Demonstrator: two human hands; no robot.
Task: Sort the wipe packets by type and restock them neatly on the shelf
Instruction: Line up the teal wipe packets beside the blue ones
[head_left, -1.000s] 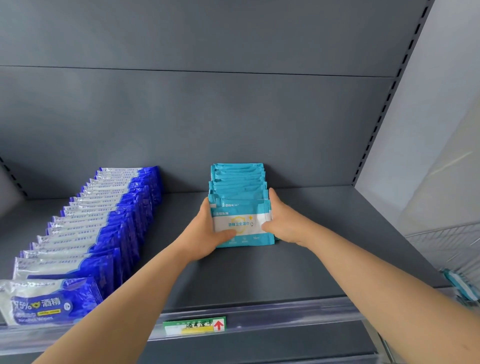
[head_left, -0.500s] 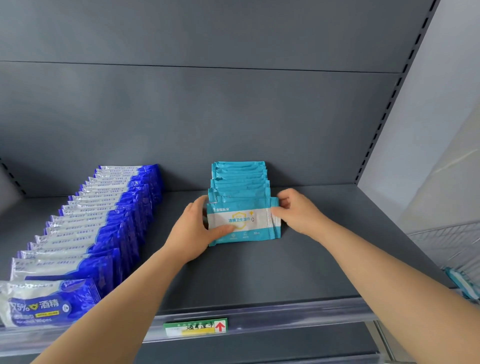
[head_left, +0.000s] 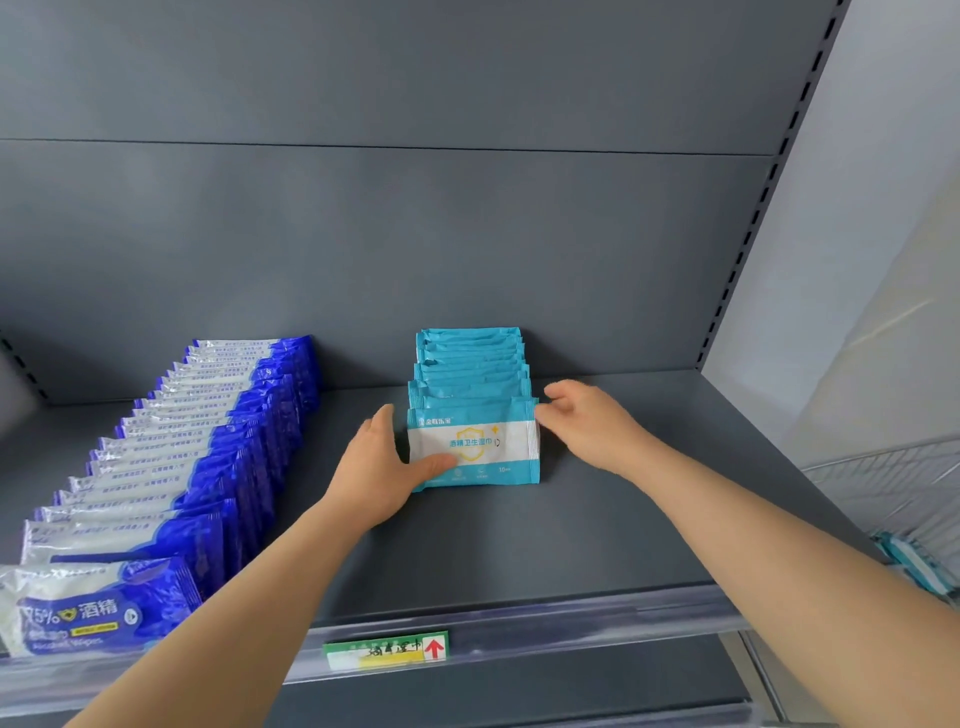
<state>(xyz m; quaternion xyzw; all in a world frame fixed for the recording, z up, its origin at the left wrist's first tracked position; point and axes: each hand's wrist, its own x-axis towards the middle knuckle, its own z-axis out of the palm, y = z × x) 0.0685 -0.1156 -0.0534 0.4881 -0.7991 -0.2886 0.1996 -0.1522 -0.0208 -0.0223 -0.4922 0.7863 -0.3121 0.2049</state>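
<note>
A row of several teal wipe packets (head_left: 470, 374) stands on the grey shelf (head_left: 597, 519), running back to the rear wall. The front teal packet (head_left: 483, 441) faces me with a white label. My left hand (head_left: 382, 465) presses its left end, thumb across the lower front. My right hand (head_left: 587, 421) touches its right edge with the fingertips, fingers spread. A long row of dark blue and white wipe packets (head_left: 208, 447) stands on the left part of the shelf.
A clear plastic rail with a green and red price tag (head_left: 385, 649) runs along the shelf's front edge. A wire basket (head_left: 904, 493) holding more teal packets stands at the right. Bare shelf lies between the two rows.
The front teal packet has been pushed back against the row and stood more upright. My right hand has loosened from gripping its right end to touching it with the fingertips.
</note>
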